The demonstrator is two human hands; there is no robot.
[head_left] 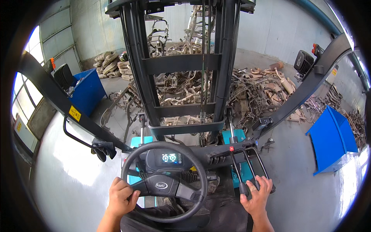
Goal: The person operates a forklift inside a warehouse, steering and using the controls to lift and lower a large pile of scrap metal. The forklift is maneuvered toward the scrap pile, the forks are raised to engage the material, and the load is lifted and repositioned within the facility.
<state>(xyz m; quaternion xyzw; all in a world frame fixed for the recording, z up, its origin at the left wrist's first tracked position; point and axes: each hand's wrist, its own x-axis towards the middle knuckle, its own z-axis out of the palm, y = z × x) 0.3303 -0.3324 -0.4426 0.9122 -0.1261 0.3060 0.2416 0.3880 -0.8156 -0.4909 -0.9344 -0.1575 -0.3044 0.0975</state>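
Observation:
I sit at the controls of a forklift. On the left side of the black steering wheel [161, 185], my left hand [121, 196] is closed around the rim. My right hand [256, 195] reaches over several black control levers [236, 170] on the right, its fingers bent on their knobs. A lit display [169, 158] sits behind the wheel. Straight ahead rises the black mast [183, 63] with its crossbars. The forks cannot be made out.
Beyond the mast lies a large heap of scrap metal parts [266, 92]. A blue bin [91, 91] stands at left, another blue bin [330, 141] at right. Filled sacks [110, 63] are stacked by the wall. Dark gloves [103, 149] hang on the left pillar's handle.

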